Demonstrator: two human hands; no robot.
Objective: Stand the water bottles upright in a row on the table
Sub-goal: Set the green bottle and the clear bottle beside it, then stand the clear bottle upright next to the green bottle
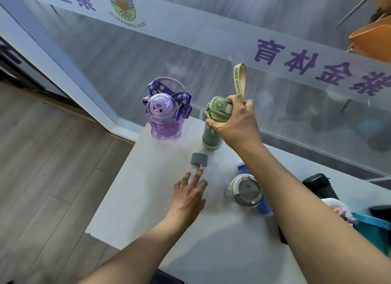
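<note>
Right hand (233, 123): fingers curled around the neck of the green bottle (213, 125), just under its lid, thumb on the near side. The bottle stands upright on the white worktop (148, 199), base flat, at the far edge. Its beige strap (239, 80) rises in a loop above the hand.

Left hand (189, 196): fingers spread, palm down, holding nothing. Fingertips rest on or just over the body of the clear bottle (197, 169), which lies on its side directly beyond the hand, grey cap (199, 159) pointing away. Cannot tell whether the fingers press on it.

Purple bottle (164, 116): upright, to the left of the right hand and just beside the green bottle, not touching it. Dome lid with an animal face, patterned purple strap draped around it.

Between the two forearms, near the right arm: a bottle with a grey-white round lid (246, 190) and a blue body (263, 207), partly hidden by the arm. Whether it stands or lies cannot be told.
</note>
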